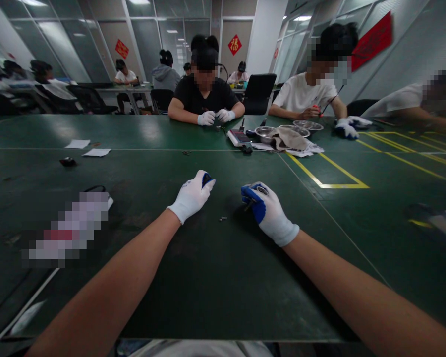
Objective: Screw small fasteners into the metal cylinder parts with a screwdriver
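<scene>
My left hand (194, 195), in a white glove with blue palm coating, is closed over a small black object (207, 179) whose kind I cannot make out. To its right, my right hand (270, 210), gloved the same way, is closed with its fingers curled. A round part with a metallic rim (262, 190) shows at those fingers, and a dark, thin piece (248, 205) sticks out below. Between and slightly nearer than the hands, several small metal rings (223, 218), which look like nuts, lie on the green table (215, 282).
Metal bowls (264, 134), a beige cloth (290, 139) and a boxy device (240, 137) sit across the table. Papers (96, 152) and a dark mouse-shaped object (67, 161) lie left. A blurred-out long item (74, 225) with a cable is nearer. Co-workers sit opposite; yellow tape (342, 187) marks the right.
</scene>
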Demonstrator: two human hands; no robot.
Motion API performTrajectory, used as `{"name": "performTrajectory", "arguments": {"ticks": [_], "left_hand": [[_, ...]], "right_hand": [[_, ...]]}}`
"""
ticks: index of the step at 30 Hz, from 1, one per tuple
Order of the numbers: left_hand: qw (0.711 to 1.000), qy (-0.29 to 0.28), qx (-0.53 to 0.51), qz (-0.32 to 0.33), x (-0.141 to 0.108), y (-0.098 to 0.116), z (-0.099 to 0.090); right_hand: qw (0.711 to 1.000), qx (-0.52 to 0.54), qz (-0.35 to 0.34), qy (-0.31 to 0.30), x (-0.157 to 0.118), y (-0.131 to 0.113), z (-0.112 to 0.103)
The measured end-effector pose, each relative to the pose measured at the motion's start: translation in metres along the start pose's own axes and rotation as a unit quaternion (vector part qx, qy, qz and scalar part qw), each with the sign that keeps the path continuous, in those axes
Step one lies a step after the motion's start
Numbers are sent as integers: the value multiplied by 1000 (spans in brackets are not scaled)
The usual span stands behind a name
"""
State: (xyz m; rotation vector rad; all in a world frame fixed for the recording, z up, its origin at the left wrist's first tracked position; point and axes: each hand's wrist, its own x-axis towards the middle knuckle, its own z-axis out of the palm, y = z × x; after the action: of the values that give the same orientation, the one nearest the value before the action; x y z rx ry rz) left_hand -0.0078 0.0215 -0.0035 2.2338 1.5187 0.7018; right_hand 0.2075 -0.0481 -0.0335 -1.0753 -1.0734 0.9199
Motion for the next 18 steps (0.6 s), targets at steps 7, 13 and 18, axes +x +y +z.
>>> {"name": "performTrajectory", "arguments": {"ticks": [7,13,18], "left_hand": [[994,-51,96,22,-1,13,-3],[995,-48,89,18,-5,13,-2],[995,-22,17,100,-4,6,2]], "right_hand": [[1000,6,2,5,0,-3,4],[998,-45,-33,-9,-5,-6,8],[986,-133,-90,-39,-14,-12,15]]}}
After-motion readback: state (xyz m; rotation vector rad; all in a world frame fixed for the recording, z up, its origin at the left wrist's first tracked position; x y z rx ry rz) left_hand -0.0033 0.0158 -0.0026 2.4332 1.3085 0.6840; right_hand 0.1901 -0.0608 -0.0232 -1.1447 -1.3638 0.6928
